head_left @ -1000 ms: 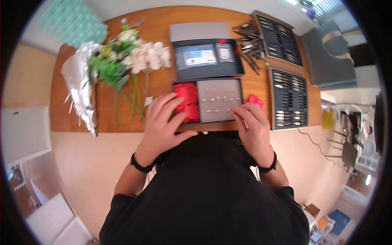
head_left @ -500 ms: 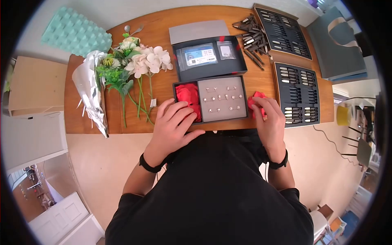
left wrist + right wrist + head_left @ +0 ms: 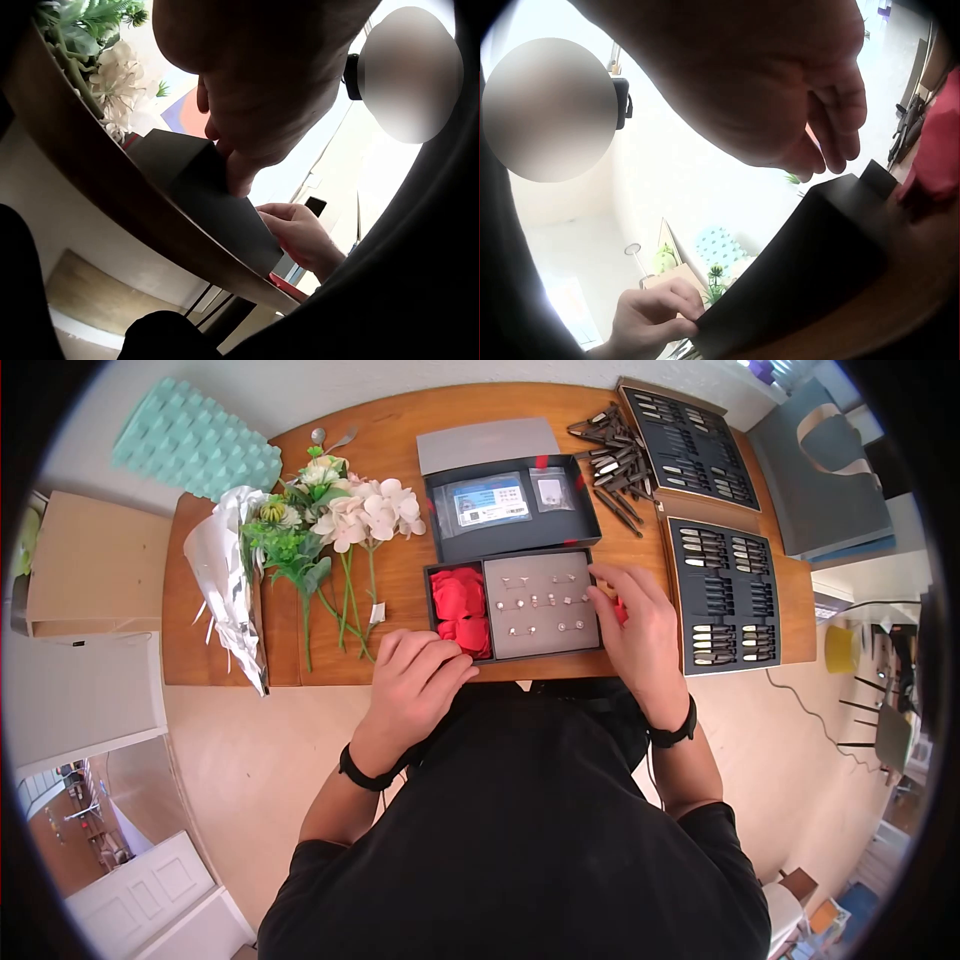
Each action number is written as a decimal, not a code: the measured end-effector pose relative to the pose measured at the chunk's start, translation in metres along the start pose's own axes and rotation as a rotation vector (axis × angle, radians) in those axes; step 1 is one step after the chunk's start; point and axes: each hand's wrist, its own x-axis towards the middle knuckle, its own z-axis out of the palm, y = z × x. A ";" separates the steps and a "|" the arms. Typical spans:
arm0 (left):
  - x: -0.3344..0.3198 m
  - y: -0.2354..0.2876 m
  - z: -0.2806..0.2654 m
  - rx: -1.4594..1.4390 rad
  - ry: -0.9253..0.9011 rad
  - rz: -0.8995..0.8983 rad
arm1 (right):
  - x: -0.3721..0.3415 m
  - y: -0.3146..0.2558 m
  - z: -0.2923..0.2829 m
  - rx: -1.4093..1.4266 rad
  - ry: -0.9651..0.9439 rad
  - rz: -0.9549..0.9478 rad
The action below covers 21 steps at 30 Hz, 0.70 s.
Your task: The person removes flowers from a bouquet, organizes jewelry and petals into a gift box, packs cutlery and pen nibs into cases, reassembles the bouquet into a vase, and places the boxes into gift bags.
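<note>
Pinching box [image 3: 795,277] corner, left hand [image 3: 412,685], right hand [image 3: 642,635] relaxed, earrings [image 3: 535,600] in head view only

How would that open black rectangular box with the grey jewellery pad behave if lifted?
The black rectangular box would probably keep its shape, as its walls look straight and crisp-edged. Tilting it might spill the crumpled red filling, which lies uncovered in one compartment. It seems unlikely to roll, being flat-sided.
</note>
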 end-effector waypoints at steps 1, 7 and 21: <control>0.000 0.000 -0.002 0.003 0.003 -0.001 | 0.005 0.000 0.001 0.001 0.003 -0.024; -0.003 -0.008 -0.012 0.001 -0.024 0.004 | 0.012 0.005 0.002 -0.042 -0.002 -0.187; 0.013 -0.042 -0.033 0.091 -0.120 0.062 | -0.033 -0.008 -0.006 -0.010 -0.111 -0.010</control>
